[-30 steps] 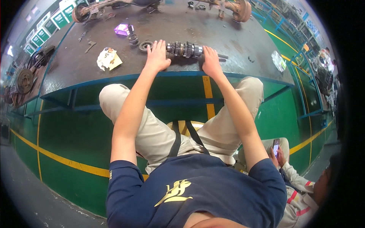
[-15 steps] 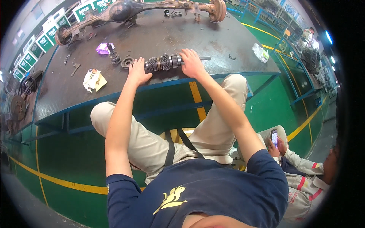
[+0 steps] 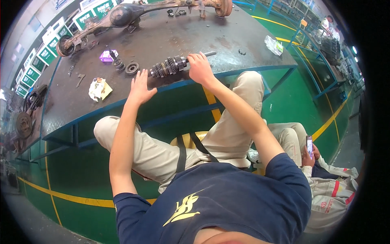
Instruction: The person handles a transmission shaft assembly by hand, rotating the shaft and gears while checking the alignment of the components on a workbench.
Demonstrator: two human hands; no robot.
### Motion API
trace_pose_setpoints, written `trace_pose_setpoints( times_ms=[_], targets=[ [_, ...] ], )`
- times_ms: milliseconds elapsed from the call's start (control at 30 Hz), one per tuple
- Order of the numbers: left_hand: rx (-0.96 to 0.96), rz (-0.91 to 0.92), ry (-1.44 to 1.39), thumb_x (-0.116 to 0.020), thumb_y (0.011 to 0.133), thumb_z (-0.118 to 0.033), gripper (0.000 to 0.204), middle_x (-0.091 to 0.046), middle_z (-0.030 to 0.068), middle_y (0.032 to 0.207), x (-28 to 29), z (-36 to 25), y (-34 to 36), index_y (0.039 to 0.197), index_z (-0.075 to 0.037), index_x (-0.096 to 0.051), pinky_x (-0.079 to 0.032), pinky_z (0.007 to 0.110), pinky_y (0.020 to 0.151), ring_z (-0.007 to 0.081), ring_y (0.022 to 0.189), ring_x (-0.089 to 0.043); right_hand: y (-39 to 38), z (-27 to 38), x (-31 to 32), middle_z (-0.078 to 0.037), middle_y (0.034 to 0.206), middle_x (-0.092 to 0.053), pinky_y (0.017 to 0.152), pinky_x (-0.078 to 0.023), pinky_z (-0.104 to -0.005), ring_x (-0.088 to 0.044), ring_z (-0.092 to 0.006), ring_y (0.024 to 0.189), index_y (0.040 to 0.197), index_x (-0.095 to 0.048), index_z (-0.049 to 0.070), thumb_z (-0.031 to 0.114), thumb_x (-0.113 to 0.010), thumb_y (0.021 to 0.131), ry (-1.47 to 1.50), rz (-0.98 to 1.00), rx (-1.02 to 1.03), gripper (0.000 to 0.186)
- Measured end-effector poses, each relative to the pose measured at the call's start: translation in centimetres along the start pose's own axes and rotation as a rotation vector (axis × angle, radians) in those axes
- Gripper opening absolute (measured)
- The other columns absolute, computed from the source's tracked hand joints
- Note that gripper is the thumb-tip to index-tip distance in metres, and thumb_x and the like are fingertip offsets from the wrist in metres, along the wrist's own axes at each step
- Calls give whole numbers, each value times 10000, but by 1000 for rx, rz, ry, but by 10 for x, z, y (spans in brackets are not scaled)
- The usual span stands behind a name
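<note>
A dark gear shaft (image 3: 168,66) with several toothed gears lies on the metal workbench (image 3: 134,44) near its front edge, its right end slanting away from me. My right hand (image 3: 200,70) is closed round the bare shaft just right of the gears, and the thin shaft end sticks out beyond it. At the other end my left hand (image 3: 140,88) stays open, fingers stretched and thumb apart, its fingertips by the left end of the gears. Whether they touch the shaft I cannot tell. A loose ring gear (image 3: 132,68) lies just beyond those fingertips, beside an upright gear part (image 3: 118,64).
A rusty axle (image 3: 122,16) spans the bench's far side. Crumpled paper (image 3: 98,89), a purple box (image 3: 109,55) and a small metal tool (image 3: 80,79) lie to the left; a plastic bag (image 3: 274,45) lies far right. A seated person holds a phone (image 3: 309,145) at my right.
The gear shaft has turned, its right end swinging away from me. My right hand has closed round the shaft, and my left hand's fingers have straightened. The seated person's phone has shifted.
</note>
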State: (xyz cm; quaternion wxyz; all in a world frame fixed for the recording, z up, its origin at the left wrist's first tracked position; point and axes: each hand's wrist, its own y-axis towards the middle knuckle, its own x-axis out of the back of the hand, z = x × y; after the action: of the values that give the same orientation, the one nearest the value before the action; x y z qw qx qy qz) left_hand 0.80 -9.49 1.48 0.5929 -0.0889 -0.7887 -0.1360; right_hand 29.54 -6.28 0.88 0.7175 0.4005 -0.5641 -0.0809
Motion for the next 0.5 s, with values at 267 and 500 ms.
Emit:
trace_pose_setpoints(
  times_ms=[267, 500],
  targets=[
    [33, -61, 48, -694, 741, -359, 940, -216, 167, 1571, -3, 7, 40, 1489, -3, -250, -162, 474, 1182, 325, 1467, -150, 7, -9, -12, -186, 1290, -541, 1124, -264, -484, -459, -318, 1271, 1260, -508, -35, 15, -564, 719, -11, 122, 4, 547],
    [106, -207, -181, -701, 736, -345, 885, -281, 160, 1547, -16, -12, 43, 1460, -1, -326, -279, 422, 1150, 292, 1425, -284, 5, -16, -21, -198, 1320, -521, 1126, -266, -483, -436, -350, 1292, 1285, -500, -41, 14, -569, 710, -30, 90, -45, 582]
  ],
)
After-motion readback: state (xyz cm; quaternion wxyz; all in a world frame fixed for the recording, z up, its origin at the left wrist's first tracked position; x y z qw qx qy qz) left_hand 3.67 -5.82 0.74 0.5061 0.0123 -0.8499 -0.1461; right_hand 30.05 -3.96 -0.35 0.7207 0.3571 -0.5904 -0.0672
